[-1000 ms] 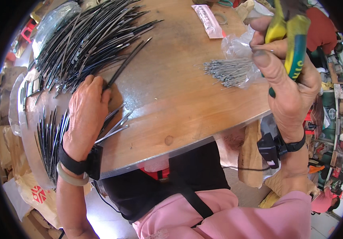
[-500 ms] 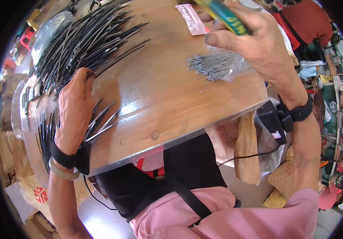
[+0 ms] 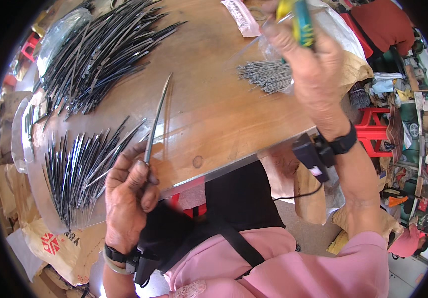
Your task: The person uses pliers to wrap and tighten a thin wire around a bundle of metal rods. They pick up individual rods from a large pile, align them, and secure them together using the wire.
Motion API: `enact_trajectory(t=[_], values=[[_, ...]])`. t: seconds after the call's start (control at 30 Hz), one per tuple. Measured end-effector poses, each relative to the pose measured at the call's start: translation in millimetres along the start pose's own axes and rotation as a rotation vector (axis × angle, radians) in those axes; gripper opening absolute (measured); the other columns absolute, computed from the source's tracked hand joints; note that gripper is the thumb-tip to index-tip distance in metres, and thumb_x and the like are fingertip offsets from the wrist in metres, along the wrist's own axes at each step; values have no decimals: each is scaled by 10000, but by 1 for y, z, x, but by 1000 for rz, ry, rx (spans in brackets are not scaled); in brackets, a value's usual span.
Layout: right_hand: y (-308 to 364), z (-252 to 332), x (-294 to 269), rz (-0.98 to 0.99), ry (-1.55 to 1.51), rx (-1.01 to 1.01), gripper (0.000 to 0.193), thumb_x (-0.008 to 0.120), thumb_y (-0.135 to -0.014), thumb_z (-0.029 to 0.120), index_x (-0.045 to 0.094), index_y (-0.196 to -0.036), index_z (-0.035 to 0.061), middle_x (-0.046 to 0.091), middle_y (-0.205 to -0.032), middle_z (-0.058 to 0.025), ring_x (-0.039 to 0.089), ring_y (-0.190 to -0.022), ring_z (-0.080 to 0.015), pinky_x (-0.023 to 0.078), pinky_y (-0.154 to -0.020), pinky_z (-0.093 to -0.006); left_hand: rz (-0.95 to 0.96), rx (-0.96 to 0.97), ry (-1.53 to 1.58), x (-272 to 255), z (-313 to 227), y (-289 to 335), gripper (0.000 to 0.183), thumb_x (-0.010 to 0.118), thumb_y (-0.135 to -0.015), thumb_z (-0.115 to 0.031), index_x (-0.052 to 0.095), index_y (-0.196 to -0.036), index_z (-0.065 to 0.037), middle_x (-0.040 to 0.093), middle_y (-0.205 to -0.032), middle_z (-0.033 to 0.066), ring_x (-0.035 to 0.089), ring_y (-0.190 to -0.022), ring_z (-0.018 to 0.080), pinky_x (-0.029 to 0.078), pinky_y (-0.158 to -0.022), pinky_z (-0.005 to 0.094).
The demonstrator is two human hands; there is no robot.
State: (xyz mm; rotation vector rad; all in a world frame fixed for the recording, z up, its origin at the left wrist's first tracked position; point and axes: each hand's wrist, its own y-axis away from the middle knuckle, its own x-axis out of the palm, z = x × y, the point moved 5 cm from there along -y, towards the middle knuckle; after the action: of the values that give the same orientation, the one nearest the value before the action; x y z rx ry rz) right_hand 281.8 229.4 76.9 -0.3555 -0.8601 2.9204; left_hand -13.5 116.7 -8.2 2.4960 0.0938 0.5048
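Left grip [image 3: 130, 191] is pinching a slim, grey metal strip [image 3: 158, 111] just past twelve o'clock — slackening could be dropping it. Right grip [image 3: 315, 74] is clamping yellow-and-green-handled pliers [image 3: 303, 25].

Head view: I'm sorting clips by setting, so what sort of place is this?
Probably a workshop: a wooden table bears thin dark strips and fine grey wires, and the right hand grips yellow-and-green pliers.

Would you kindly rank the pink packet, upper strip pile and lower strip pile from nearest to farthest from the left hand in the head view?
From the left hand:
1. Lower strip pile, just to its left.
2. Upper strip pile, upper left of view.
3. Pink packet, top, right of centre.
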Motion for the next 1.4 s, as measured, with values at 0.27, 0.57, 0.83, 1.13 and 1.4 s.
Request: enact_trajectory(t=[0.27,0.57,0.83,1.13,1.4], values=[[25,-9,4,-6,77,132,186,786,-821,126,701,-905,-16,658,-879,-16,593,-762,-70,472,-676,-214,44,-15,70,-14,28,39,616,712,-842,-135,451,-1379,15,567,-717,61,472,-450,126,351,-372,246],[51,-21,-20,-271,-247,412,168,683,-899,93,670,-1026,-16,674,-1054,-94,600,-842,-131,494,-774,-266,157,-30,369,10,42,51,305,720,-814,-101,573,-1056,11,581,-833,121,529,-517,161,441,-405,272],[113,31,28,-130,-319,517,174,656,-897,154,618,-982,8,587,-1130,-156,572,-916,-197,456,-821,-350,308,-6,477,77,34,35,213,631,-922,-77,603,-1108,22,641,-1172,196,639,-706,212,510,-614,302],[131,35,26,53,-337,472,124,711,-828,24,689,-949,9,655,-1089,-144,597,-943,-138,470,-835,-289,30,161,132,31,23,38,167,646,-898,4,630,-1060,40,711,-908,114,667,-798,146,524,-745,238],[148,22,19,-15,-407,725,138,685,-852,59,680,-963,-23,646,-1099,-137,600,-884,-151,480,-814,-294,93,179,27,20,26,45,208,634,-900,-7,611,-1093,69,690,-845,150,657,-692,193,545,-661,288]])
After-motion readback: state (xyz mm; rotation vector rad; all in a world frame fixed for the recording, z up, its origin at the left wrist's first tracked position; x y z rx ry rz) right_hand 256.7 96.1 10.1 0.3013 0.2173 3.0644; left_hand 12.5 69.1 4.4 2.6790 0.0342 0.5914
